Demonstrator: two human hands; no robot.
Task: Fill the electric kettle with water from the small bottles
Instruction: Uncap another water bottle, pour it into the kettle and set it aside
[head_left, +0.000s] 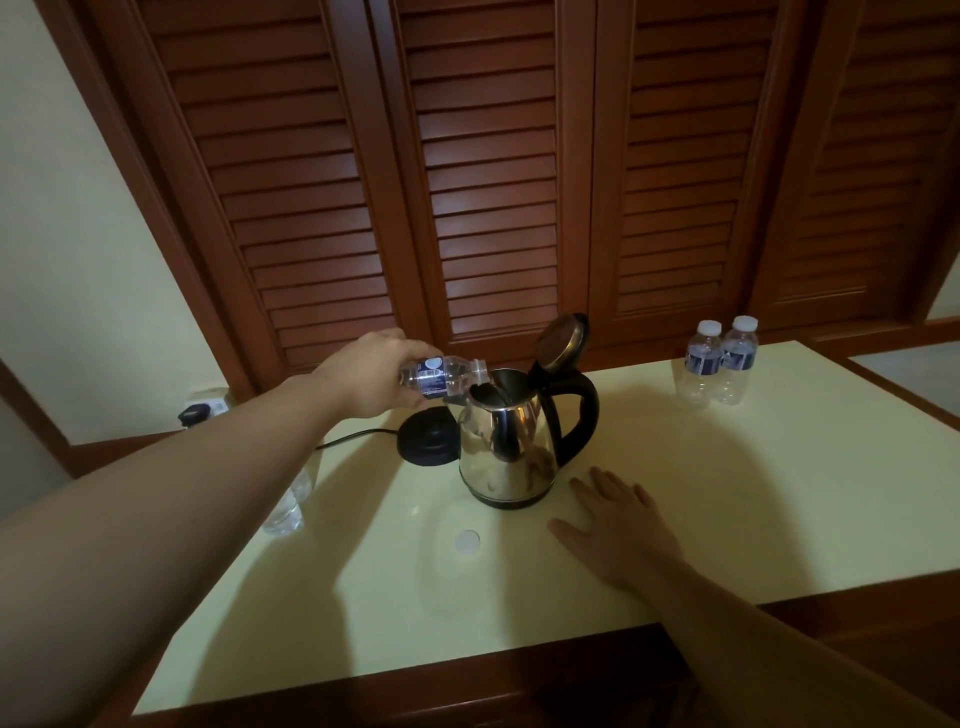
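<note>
The electric kettle (506, 447) stands upright near the middle of a pale tabletop (727, 493), off its base, with its steel body shining and its black handle (579, 415) turned to the right. Its lid (561, 340) is swung up and back on the hinge, so the mouth lies open; whether any water is inside cannot be told from this angle. Just to the left of the kettle, a little behind it, sits the round black power base (428, 436), with a dark cord (348, 436) running off to the left toward a wall socket (205, 408).

The left hand (371, 376) grips a small bottle (441, 376) round its labelled body and holds it tipped on its side, the uncapped neck resting at the kettle's rim over the opening. The bottle looks clear, with little water showing in it. The right hand (621, 525) lies flat on the table just right of the kettle's foot, fingers spread and relaxed, holding nothing.

At the far right of the table two more small bottles (719, 361) stand upright and touching, white caps on. Another clear bottle (284, 506) stands at the left edge, partly hidden under the left forearm. A white cap (466, 541) lies on the tabletop in front of the kettle.
</note>
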